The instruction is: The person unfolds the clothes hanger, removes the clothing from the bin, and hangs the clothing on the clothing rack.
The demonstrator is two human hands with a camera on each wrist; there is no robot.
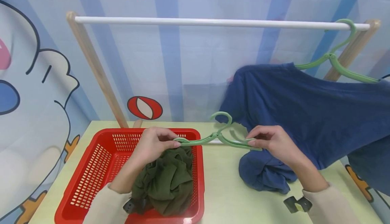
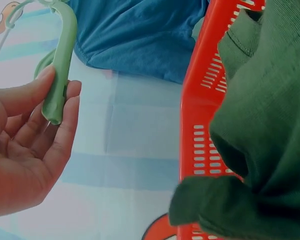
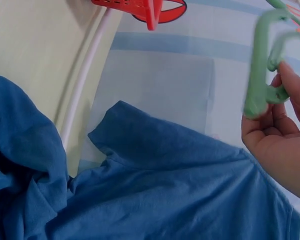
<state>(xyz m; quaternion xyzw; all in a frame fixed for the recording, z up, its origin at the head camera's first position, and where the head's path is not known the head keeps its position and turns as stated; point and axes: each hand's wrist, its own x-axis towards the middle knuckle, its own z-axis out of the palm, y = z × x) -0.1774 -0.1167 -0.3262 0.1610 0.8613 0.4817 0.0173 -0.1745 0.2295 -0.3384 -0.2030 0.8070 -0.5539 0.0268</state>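
A light green clothes hanger (image 1: pixel 217 136) is held level above the table, its hook pointing up. My left hand (image 1: pixel 150 144) pinches one arm's end between thumb and fingers, over the basket's right side. The other end is gripped by my right hand (image 1: pixel 274 141), in front of the hanging blue shirt (image 1: pixel 289 109). In the left wrist view the hanger's end (image 2: pixel 55 105) sits between thumb and fingertips; the right wrist view shows the opposite end (image 3: pixel 260 75) in the right fingers. No garment is on this hanger.
A red perforated basket (image 1: pixel 199 183) with a crumpled dark green garment (image 1: pixel 170 180) stands at left. A white rail (image 1: pixel 198 21) on wooden posts spans the back. The blue shirt hangs at right from another green hanger (image 1: pixel 332 54). Bunched blue cloth (image 1: pixel 265 171) lies on the table (image 1: pixel 225 190).
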